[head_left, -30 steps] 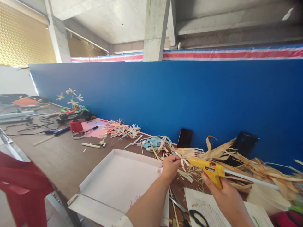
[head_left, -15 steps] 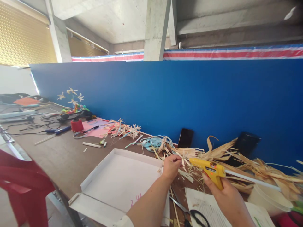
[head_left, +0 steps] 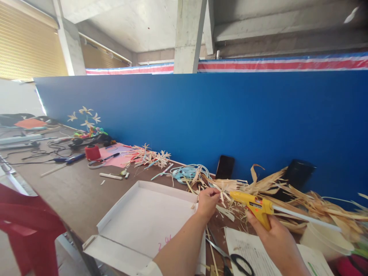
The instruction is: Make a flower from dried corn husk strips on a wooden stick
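My right hand (head_left: 274,239) grips a yellow glue gun (head_left: 254,207) with a white glue stick sticking out of its back. The nozzle points left at a small pale husk piece (head_left: 222,198) pinched in my left hand (head_left: 207,203). Both hands hover over the brown table, just right of an open white cardboard box (head_left: 143,222). A heap of dried corn husks (head_left: 287,191) lies behind the glue gun along the blue partition.
Black-handled scissors (head_left: 232,262) and printed paper (head_left: 258,253) lie below my hands. A phone (head_left: 224,167) leans on the blue board (head_left: 201,115). Husk flowers (head_left: 152,157), light blue ribbon (head_left: 184,173), a red spool (head_left: 92,152), cables and a red chair (head_left: 25,226) are to the left.
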Motion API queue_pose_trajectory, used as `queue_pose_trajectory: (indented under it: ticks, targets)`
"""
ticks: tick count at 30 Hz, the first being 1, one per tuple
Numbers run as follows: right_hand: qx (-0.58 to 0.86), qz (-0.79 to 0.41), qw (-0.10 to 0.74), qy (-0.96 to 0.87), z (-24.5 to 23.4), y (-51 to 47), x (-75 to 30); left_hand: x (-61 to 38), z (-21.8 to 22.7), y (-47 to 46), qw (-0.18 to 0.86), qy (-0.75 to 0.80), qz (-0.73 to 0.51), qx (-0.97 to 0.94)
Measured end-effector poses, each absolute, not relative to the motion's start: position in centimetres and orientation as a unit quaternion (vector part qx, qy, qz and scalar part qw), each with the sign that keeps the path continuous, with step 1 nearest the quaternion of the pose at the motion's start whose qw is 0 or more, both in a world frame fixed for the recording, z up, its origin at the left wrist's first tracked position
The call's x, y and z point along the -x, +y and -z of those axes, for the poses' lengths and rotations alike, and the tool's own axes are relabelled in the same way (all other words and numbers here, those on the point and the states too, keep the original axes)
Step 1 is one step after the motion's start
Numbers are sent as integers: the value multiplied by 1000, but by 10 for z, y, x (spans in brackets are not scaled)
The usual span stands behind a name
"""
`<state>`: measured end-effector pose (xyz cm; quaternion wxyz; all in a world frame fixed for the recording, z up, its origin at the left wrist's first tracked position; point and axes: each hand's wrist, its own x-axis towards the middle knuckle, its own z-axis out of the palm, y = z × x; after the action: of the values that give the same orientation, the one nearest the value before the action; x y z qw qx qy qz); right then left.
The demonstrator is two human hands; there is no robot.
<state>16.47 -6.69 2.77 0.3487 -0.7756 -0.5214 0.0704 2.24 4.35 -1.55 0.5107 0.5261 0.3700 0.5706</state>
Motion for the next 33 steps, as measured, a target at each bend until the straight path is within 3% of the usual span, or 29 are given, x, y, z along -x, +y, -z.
queue_pose_trajectory:
  ticks: [22,33]
  targets:
    - [779,-78,338,-522,-30,-67,-162,-20,7,37,523,377,-566,-514]
    - [773,-78,364,-515,-27,-67,-165,-24,24,48,511,356,-580,-526]
